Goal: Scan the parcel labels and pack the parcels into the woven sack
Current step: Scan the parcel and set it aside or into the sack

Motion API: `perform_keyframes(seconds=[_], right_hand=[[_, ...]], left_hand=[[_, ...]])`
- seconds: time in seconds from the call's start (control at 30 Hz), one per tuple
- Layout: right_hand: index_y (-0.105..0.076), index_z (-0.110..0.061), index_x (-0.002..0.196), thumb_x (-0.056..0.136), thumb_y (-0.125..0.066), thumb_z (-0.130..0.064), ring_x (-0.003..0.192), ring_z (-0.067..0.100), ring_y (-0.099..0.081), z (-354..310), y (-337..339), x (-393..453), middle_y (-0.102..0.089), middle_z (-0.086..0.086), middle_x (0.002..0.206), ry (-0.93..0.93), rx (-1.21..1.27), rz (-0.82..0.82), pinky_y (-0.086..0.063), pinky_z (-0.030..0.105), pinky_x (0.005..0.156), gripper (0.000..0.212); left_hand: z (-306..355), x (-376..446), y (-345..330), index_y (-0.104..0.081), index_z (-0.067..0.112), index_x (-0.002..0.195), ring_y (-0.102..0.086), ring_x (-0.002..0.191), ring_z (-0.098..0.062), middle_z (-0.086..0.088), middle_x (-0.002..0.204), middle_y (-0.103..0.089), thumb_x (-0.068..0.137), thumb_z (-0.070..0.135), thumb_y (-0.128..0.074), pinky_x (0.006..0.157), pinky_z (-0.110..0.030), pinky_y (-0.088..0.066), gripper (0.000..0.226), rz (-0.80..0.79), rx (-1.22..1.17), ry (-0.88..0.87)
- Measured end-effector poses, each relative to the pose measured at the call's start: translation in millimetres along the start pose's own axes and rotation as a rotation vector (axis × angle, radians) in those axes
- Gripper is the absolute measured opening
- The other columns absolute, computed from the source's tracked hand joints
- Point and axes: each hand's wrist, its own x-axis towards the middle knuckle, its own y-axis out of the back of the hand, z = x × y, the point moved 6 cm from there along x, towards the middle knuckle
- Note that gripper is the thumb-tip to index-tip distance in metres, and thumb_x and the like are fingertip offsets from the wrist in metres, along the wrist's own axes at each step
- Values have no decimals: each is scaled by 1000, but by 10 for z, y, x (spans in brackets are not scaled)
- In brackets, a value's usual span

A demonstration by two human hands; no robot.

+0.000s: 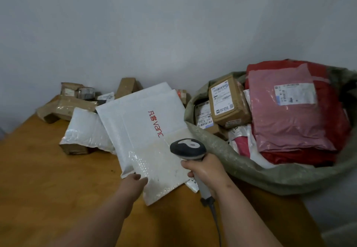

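Head view shows the left hand [135,182] pinching a white bubble mailer [154,140] on the orange-brown wooden table [48,179], the right hand [206,171] gripping a grey handheld scanner [188,149] beside it, the green woven sack [241,161] just right, below a plain grey wall [154,24].

**Dim, soft light with wide-angle bending**

The frame is dim and flat, with a grey-blue cast over the wall [173,24] in the upper half. Shadows are faint and soft-edged. Small glints of glare speckle the bubble mailer [154,159] at lower centre and the pink bag [289,115] at right. Straight lines bow toward the frame's edges; the counter [48,179] edge curves at left. Detail is soft throughout, label print unreadable.
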Motion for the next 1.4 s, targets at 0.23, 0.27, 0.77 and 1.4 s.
perform_keyframes(seconds=[0.23, 0.27, 0.77, 1.4], right_hand=[[-70, -20, 100, 82, -77, -25, 72, 7, -67, 219, -536, 448, -73, -2, 87, -140, -63, 9, -53, 23, 66, 20], [-70, -21, 100, 82, -77, -27, 73, 6, -68, 245, -606, 507, -73, -3, 86, -157, -71, 18, -52, 22, 66, 20], [-66, -26, 102, 83, -78, -30, 76, 9, -71, 262, -1003, 517, -74, -6, 86, -187, 90, 225, -44, 21, 60, 23], [-67, -16, 115, 86, -78, -29, 91, 24, -76, 54, -1627, -347, -78, 7, 103, -101, 805, 244, -61, 43, 82, 33]], left_hand=[[-118, 629, 62, -41, 17, 143, -53, 101, -21, -5, 119, -55, 98, 17, -59, 83, -35, -49, 48, -56, -189, 122], [-109, 737, 65, -43, 15, 142, -55, 105, -24, -5, 119, -56, 97, 18, -62, 88, -39, -51, 49, -63, -190, 121], [469, 936, 537, -71, 22, 92, -68, 94, -25, -3, 95, -73, 96, 17, -63, 81, -40, -57, 9, -18, -428, -218], [-194, -711, 1371, -66, 33, 126, -54, 83, -26, -9, 101, -61, 73, -3, -66, 67, -43, -46, 64, 599, 756, -1313]])
